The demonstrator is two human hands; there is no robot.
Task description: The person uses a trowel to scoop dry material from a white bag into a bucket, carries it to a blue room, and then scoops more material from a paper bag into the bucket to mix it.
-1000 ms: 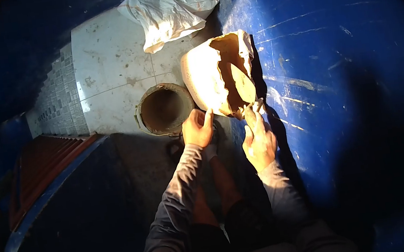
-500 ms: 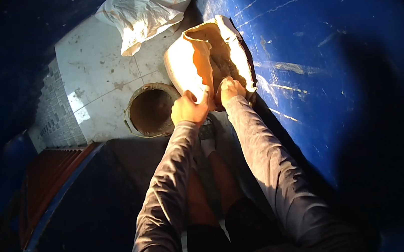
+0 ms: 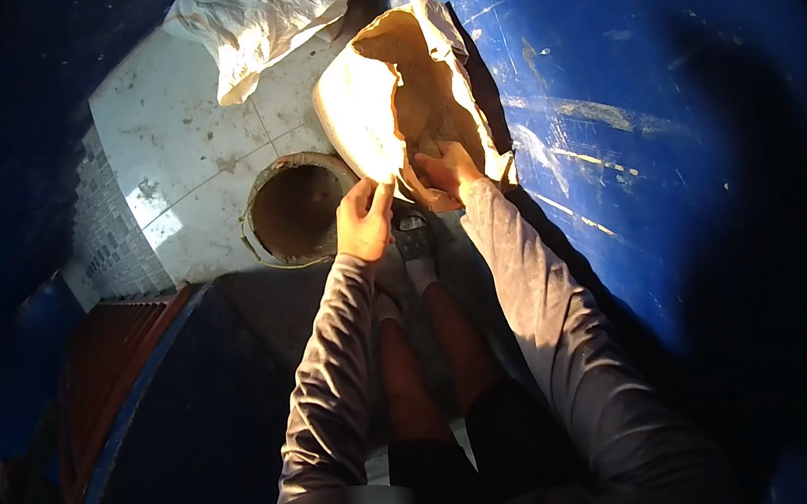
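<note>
An open paper sack (image 3: 357, 106) stands upright against the blue wall, its torn mouth facing me. Brown powdery-looking material shows inside, partly in shade. My left hand (image 3: 365, 221) pinches the near left edge of the sack's mouth between thumb and fingers. Inside the mouth, close to the near rim, is my right hand (image 3: 456, 167), with its fingers apart and pointing into the sack; the fingertips are hard to make out. A round bucket (image 3: 267, 249) with a dirty rim sits just left of the sack, beside my left hand. Its inside is dark.
A crumpled white woven bag (image 3: 264, 17) lies on the dirty tiled floor (image 3: 177, 129) at the back. A scratched blue wall (image 3: 581, 59) rises close on the right. Reddish-brown slats (image 3: 114, 358) and a dark blue curved edge (image 3: 100, 491) are at lower left.
My right hand has gone from the near rim to inside the sack's mouth, which now gapes wider. My left hand has shifted slightly left and down, still at the edge. The view has tilted a little.
</note>
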